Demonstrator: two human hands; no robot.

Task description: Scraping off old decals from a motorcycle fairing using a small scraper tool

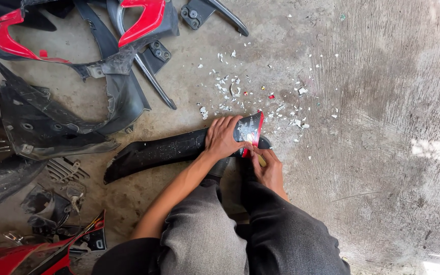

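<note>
Concrete floor (373, 132), grey and scuffed, lay under a seated person working on a black panel (164, 151).

Left hand (223, 136) lay spread over the panel near its red-edged tip (251, 130), fingers curled over the top, pressing it down. Right hand (267, 168) sat just beside that tip, fingers pinched together around something small and yellowish (too hidden to name), touching the red edge. White chips (230, 89) were scattered on the floor just beyond the tip. Black and red fairings (77, 66) lay piled well to the left, with another red piece (31, 257) near the person's grey trousers (204, 239).
</note>
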